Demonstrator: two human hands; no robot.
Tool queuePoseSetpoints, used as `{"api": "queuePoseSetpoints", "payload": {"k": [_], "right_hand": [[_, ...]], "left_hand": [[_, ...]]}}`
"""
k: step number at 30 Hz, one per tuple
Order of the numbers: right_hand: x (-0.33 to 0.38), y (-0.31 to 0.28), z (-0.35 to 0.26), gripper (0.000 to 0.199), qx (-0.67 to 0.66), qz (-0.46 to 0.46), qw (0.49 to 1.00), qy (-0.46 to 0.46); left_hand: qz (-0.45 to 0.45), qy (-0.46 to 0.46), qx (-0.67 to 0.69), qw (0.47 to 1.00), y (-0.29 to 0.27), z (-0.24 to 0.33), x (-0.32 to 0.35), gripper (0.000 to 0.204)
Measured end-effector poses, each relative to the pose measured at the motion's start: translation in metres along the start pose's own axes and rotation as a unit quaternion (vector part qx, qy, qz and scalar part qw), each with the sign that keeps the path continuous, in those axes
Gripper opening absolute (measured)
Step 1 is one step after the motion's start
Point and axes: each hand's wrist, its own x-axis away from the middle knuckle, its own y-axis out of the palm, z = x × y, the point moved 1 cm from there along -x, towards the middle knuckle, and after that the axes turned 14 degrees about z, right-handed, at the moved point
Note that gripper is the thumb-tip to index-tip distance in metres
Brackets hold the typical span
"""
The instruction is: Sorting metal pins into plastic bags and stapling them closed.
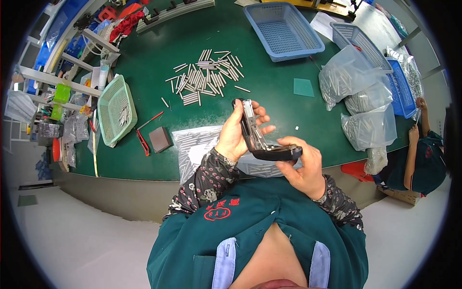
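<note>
A black stapler is swung wide open above the near edge of the green table, its metal insides showing. My left hand is closed around one arm of it, thumb on the end. At the other arm, my right hand pinches the black cover between thumb and fingers. Under my hands lies a clear plastic bag with slim metal rods inside. A loose pile of short metal rods is spread farther back. To the right of the stapler sits a tiny white piece.
At left stand a pale green basket holding rods, a brown block and a red-handled tool. A blue basket is at the back. Filled plastic bags line the right side, near a co-worker's arm.
</note>
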Motion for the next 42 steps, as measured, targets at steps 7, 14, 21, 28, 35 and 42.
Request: {"api": "queuePoseSetpoints", "payload": {"k": [7, 14, 21, 28, 35, 42], "right_hand": [[-0.005, 0.004, -0.006, 0.036, 0.011, -0.016, 1.000, -0.005], [-0.006, 0.008, -0.008, 0.047, -0.020, 0.019, 1.000, 0.005], [-0.008, 0.008, -0.005, 0.048, 0.003, -0.007, 1.000, 0.015], [-0.011, 0.006, -0.005, 0.038, -0.010, 0.000, 0.998, -0.054], [-0.015, 0.008, -0.004, 0.043, -0.075, -0.025, 0.992, -0.097], [-0.016, 0.012, -0.002, 0.042, -0.041, -0.060, 0.992, -0.103]], "left_hand": [[-0.072, 0.002, 0.010, 0.997, -0.002, 0.001, 0.001, 0.045], [-0.122, 0.024, -0.070, 0.990, 0.003, 0.001, 0.011, 0.048], [-0.115, 0.041, -0.099, 0.988, 0.007, -0.001, 0.015, 0.045], [-0.103, 0.046, -0.087, 0.990, 0.003, -0.001, 0.011, 0.045], [-0.068, 0.050, -0.008, 0.996, 0.002, 0.006, 0.003, 0.045], [-0.076, 0.027, -0.012, 0.997, 0.006, 0.002, 0.007, 0.046]]}}
